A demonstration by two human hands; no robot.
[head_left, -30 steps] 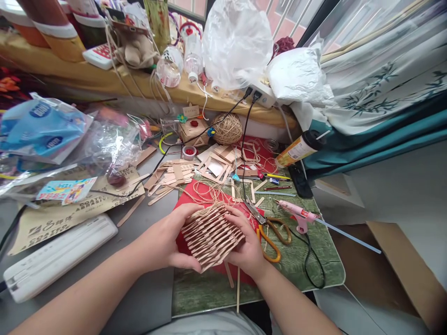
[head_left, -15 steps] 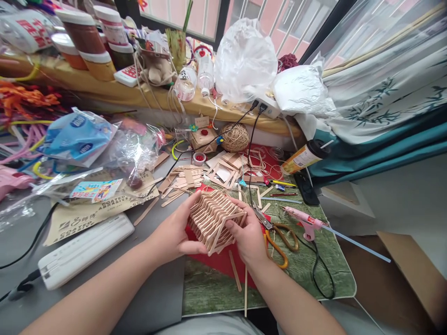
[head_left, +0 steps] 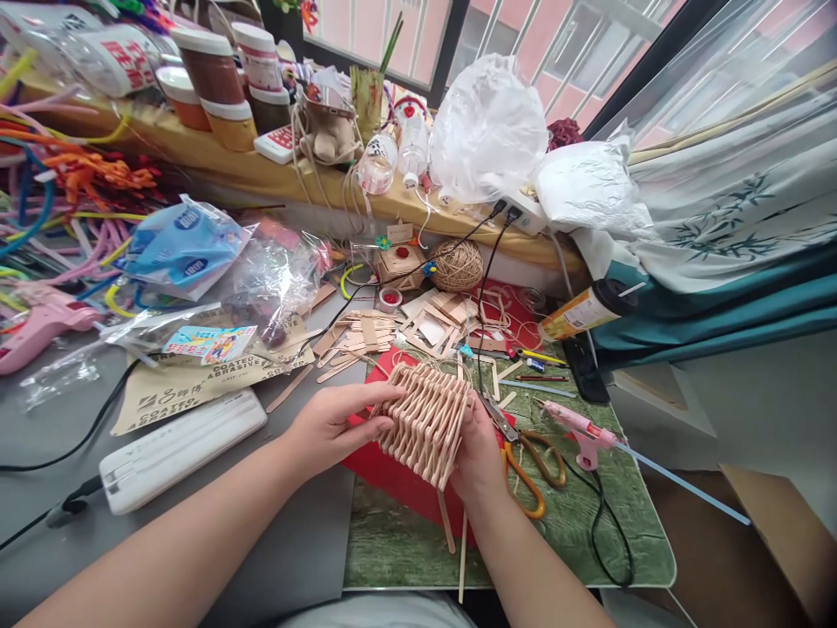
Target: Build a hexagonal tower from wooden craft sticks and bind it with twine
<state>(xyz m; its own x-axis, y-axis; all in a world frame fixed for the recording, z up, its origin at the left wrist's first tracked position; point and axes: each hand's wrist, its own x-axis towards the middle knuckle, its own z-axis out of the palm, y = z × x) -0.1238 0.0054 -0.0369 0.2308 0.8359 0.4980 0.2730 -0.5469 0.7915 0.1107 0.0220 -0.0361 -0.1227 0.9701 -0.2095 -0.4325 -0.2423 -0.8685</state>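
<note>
Between my two hands is a stacked structure of wooden craft sticks (head_left: 428,423), its layers crossing in a zigzag. My left hand (head_left: 343,423) grips its left end, with the thumb and fingers on the edge. Around the right end my right hand (head_left: 480,453) is closed, its thumb partly hidden behind the sticks. Beneath the structure lies a red sheet (head_left: 398,488) on a green wood-patterned mat (head_left: 385,554). Loose craft sticks (head_left: 446,523) lie just below it, and scissors with orange handles (head_left: 523,480) rest right of my right hand.
A pink glue gun (head_left: 585,433) with a long glue stick lies at the right. Behind are piled craft sticks (head_left: 366,331), a twine ball (head_left: 459,265) and a drink cup (head_left: 581,312). A white power strip (head_left: 187,449) and sandpaper (head_left: 150,397) lie left.
The craft-stick structure has been turned, so its layered side now faces me. My left thumb has moved up onto its left edge. The whole view has shifted slightly.
</note>
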